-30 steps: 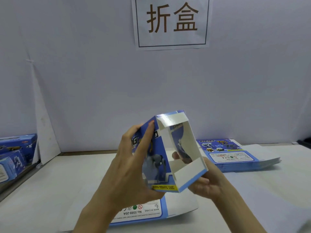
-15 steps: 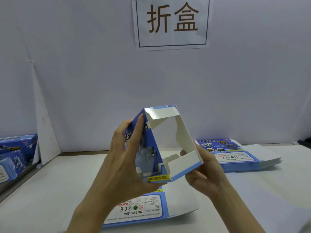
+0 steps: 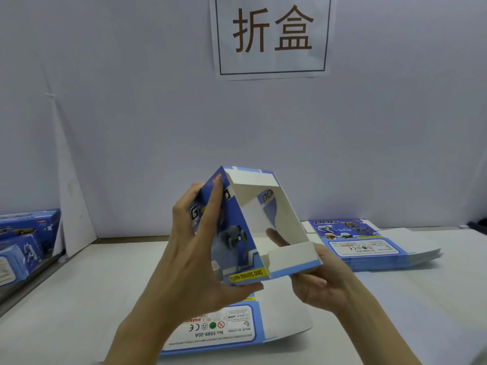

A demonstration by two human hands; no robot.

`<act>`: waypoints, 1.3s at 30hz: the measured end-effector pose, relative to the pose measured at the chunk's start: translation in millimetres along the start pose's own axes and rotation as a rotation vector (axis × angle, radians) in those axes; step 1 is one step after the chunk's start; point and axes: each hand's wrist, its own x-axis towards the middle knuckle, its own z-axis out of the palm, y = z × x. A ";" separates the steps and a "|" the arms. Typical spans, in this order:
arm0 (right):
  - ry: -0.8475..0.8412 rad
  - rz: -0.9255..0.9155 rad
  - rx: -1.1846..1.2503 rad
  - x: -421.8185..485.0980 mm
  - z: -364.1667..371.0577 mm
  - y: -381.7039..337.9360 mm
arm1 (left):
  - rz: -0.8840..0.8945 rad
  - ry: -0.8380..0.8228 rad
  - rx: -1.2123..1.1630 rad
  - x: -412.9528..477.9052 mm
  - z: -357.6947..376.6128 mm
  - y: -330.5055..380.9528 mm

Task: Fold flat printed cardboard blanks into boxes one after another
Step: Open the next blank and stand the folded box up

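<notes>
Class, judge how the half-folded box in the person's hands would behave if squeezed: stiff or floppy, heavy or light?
Probably light: the box is thin card, visibly empty. Likely to skew if squeezed, since its near end is open. Left hand and right hand grip opposite sides.

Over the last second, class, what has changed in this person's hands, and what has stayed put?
The box has risen slightly and shifted left, its opening squared out wider. The left hand and right hand kept holding it; nothing was let go. The flat blank under them, the stack of blanks and the finished boxes stayed put.
</notes>
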 end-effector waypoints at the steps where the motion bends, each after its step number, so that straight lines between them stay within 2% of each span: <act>1: 0.012 -0.023 -0.005 0.4 1.4 -1.2 | -0.002 0.003 -0.004 -0.3 -2.1 -0.6; 3: 0.092 -0.110 -0.101 1.0 6.2 -3.7 | -0.012 -0.004 -0.002 -1.6 -7.2 -1.3; 6: 0.286 -0.357 -0.359 1.5 9.2 -9.1 | -0.001 -0.024 0.029 -4.5 -12.6 -1.8; 11: 0.464 -0.696 -0.724 -6.2 4.4 -19.1 | -0.038 -0.075 0.067 -4.3 -17.7 0.7; 14: 0.577 -0.855 -0.840 -8.2 4.2 -21.4 | -0.062 -0.095 0.066 -4.4 -17.9 2.2; 19: 0.642 -0.996 -0.936 -7.7 5.3 -19.3 | -0.081 -0.106 0.094 -5.8 -15.4 2.3; 25: 0.557 -1.134 -0.823 -11.8 8.3 -18.4 | -0.041 -0.064 0.014 -5.0 -12.3 2.8; 30: 0.530 -1.274 -0.922 -13.2 8.3 -19.5 | -0.033 -0.100 0.046 -6.8 -4.8 2.9; 33: 0.533 -1.309 -0.987 -12.5 8.2 -19.7 | -0.023 -0.100 0.096 -6.3 -2.0 3.8; 35: 0.523 -1.273 -0.922 -12.9 11.1 -20.0 | -0.013 -0.086 0.115 -5.7 -2.3 3.5; 39: 0.363 -0.950 -0.546 -15.9 18.5 -24.2 | -0.022 -0.058 0.159 -5.3 -5.2 1.1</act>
